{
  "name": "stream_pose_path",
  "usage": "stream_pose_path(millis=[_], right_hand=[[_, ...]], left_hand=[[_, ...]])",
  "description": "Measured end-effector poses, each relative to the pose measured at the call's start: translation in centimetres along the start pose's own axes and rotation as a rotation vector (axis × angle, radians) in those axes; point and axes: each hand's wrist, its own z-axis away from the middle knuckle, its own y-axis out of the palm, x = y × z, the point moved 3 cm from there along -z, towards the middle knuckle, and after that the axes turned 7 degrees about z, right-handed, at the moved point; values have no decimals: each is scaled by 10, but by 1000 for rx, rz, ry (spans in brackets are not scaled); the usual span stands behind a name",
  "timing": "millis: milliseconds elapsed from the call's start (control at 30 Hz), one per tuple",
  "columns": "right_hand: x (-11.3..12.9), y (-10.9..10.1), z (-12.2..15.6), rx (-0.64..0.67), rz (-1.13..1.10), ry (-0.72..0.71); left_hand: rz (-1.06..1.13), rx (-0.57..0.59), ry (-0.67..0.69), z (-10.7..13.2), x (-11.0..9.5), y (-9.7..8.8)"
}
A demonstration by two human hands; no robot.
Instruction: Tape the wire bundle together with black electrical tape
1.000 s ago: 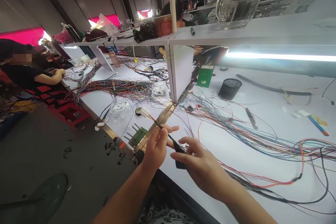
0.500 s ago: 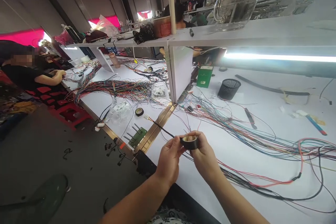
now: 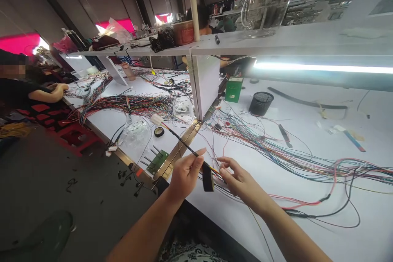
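My left hand [image 3: 183, 174] pinches a black-taped wire bundle [image 3: 181, 141] that runs up and left to a white connector [image 3: 156, 119]. A roll of black tape [image 3: 208, 178] hangs edge-on from the bundle between my two hands. My right hand [image 3: 238, 180] is beside the roll, fingers curled on the coloured wires where the taping ends; whether it grips the roll itself I cannot tell. Both hands hover above the near edge of the white bench [image 3: 245, 213].
Loose coloured wires [image 3: 276, 149] spread across the bench to the right. A black mesh cup [image 3: 260, 103], a green box [image 3: 233, 89], a green pin jig [image 3: 157, 159] and a second tape roll [image 3: 159, 132] lie nearby. A shelf [image 3: 276, 41] holds a glass jug [image 3: 265, 0]. Another person [image 3: 27, 86] sits far left.
The tape roll went from flat in my right fingers to hanging edge-on below the bundle. The connector end rose, and my hands shifted slightly left.
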Motion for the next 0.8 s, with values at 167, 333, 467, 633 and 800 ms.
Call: stream_pose_path(millis=[167, 333, 467, 633, 800], right_hand=[[12, 17, 8, -106, 260, -443], [24, 24, 8, -137, 265, -595], [31, 22, 12, 6, 282, -641], [35, 13, 14, 92, 299, -639], [39, 5, 10, 102, 179, -645]], left_hand=[[45, -76, -112, 3, 4, 6], [-1, -101, -105, 4, -1, 4], [24, -104, -162, 7, 1, 3], [205, -118, -274, 9, 10, 7], [184, -104, -270, 9, 6, 7]])
